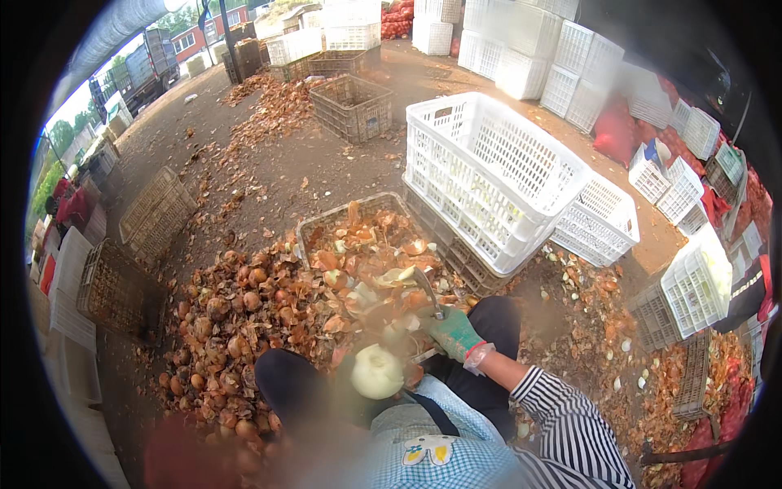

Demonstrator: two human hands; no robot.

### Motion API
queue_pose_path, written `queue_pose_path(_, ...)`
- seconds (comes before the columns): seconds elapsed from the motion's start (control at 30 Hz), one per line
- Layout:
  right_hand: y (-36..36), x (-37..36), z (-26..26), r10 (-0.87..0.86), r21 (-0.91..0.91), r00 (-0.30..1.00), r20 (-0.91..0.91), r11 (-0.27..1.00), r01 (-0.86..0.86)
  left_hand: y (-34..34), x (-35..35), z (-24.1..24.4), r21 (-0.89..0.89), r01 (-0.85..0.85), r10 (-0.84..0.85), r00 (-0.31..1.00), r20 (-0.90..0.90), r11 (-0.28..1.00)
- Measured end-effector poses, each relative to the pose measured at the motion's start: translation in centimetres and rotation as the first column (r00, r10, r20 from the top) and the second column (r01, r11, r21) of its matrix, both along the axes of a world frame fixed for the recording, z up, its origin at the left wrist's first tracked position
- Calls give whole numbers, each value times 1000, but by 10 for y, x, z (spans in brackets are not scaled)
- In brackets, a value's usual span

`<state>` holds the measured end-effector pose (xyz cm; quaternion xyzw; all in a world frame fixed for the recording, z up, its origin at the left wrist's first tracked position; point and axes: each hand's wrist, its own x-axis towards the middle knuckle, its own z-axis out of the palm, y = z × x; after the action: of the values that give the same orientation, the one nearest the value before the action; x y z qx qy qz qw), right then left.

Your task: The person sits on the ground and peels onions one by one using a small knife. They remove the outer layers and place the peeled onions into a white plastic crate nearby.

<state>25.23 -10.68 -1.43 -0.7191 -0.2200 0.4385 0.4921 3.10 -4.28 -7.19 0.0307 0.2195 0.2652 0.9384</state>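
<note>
My right hand [453, 333], in a green glove with a clear plastic cuff, is closed on a small curved knife [427, 290] above a crate of onion skins [372, 244]. Just left of it and nearer my lap is a pale peeled onion [377, 371]. My left hand [343, 374] seems to be at the onion's left side, mostly lost in a blurred patch, so its grip cannot be made out. Unpeeled brown onions [250, 299] lie heaped on the ground to the left, beside my knee.
A white plastic crate [482, 189] stands on a dark crate just beyond the skins, with another white crate [595, 220] to its right. Empty brown crates [351, 110] stand ahead and at left. Skins litter the ground. Stacked white crates [525, 55] and red net sacks [614, 131] line the back right.
</note>
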Motion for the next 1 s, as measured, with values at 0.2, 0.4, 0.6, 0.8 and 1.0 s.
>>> queue_pose_path(0.2, -40, -31, -52, -158, -120, 912, -378, 985, 121, 55, 122, 123, 456, 110, -108, 994, -30, 883)
queue_pose_path(0.4, -42, -31, -33, -116, -76, 964, -238, 992, 101, 104, 153, 190, 655, -82, 46, 996, 72, 751)
queue_pose_path(0.6, -37, -67, -75, -65, -48, 957, -283, 997, 53, 166, -95, 58, 641, -428, 756, 510, -410, 637)
queue_pose_path(0.8, 11, -89, -79, 170, 12, 985, 2, 985, -170, -3, -282, -178, 525, -54, 524, -27, -851, 850)
queue_pose_path(1.0, 65, -94, -110, 239, -51, 961, 137, 971, -234, -100, -253, -300, 130, 421, 312, -399, -862, 898)
